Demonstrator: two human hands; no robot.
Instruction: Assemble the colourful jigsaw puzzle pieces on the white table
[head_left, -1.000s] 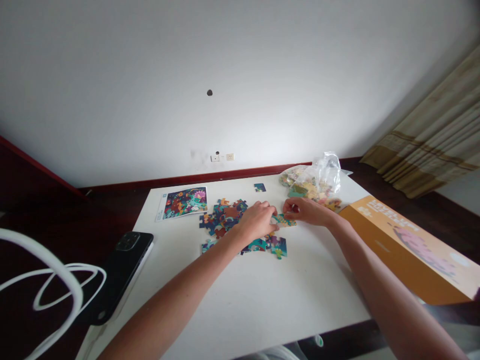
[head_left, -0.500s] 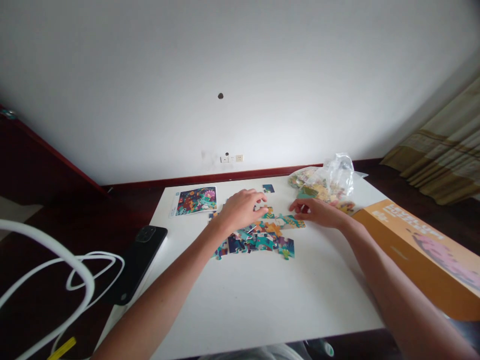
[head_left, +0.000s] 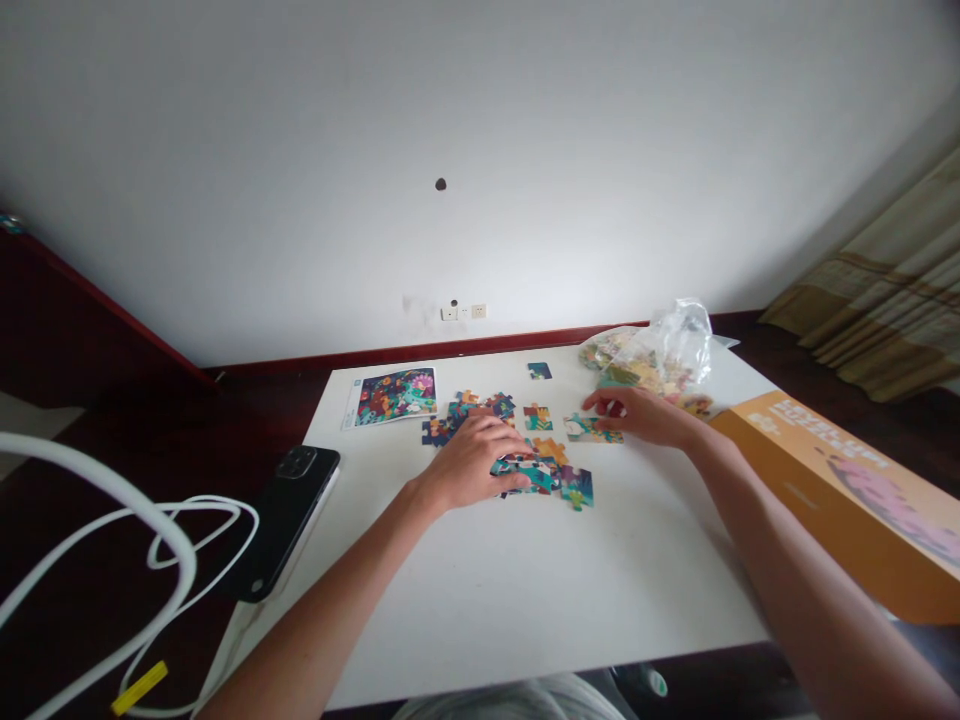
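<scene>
My left hand (head_left: pixel 472 462) lies curled over a cluster of jigsaw puzzle pieces (head_left: pixel 541 476), its fingertips among them. Behind it is a looser heap of dark blue and orange pieces (head_left: pixel 469 415). My right hand (head_left: pixel 637 416) has its fingertips at the right end of a small joined group of teal and cream pieces (head_left: pixel 592 430). Between the hands sit a couple of joined pieces (head_left: pixel 538 418). A lone piece (head_left: pixel 539 371) lies further back. A picture card (head_left: pixel 396 396) of the puzzle's colourful design lies at the back left.
All this is on a white table (head_left: pixel 465 610). A clear plastic bag of pieces (head_left: pixel 660 360) stands at the back right. An orange puzzle box (head_left: pixel 847 490) lies past the right edge. A black phone (head_left: pixel 281 520) and a white cable (head_left: pixel 172 540) lie left of the table.
My left hand has moved from the back of the pieces to the front cluster, uncovering the heap behind it. My right hand has shifted little. The pieces have been spread into separate groups.
</scene>
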